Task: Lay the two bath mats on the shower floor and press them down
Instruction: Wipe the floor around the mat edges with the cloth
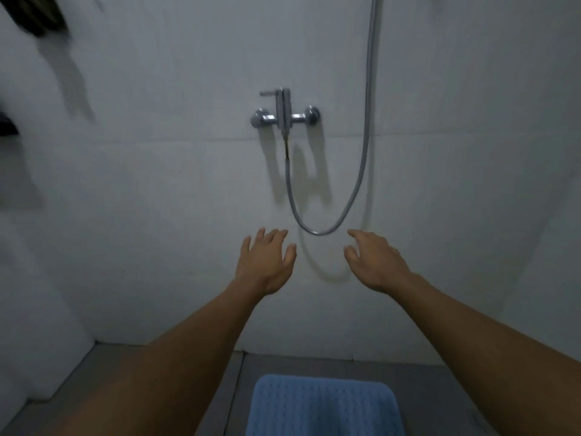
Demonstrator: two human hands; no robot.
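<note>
A blue bath mat with rows of small holes lies flat on the grey shower floor at the bottom middle, its far edge a short way from the wall. Only this one mat is in view. My left hand and my right hand are stretched forward at about the same height, well above the mat and in front of the white wall. Both hands are empty with fingers spread.
A chrome shower mixer is fixed to the white wall ahead, and its grey hose loops down just above my hands. A dark object hangs at the top left. The left wall meets the floor at the lower left.
</note>
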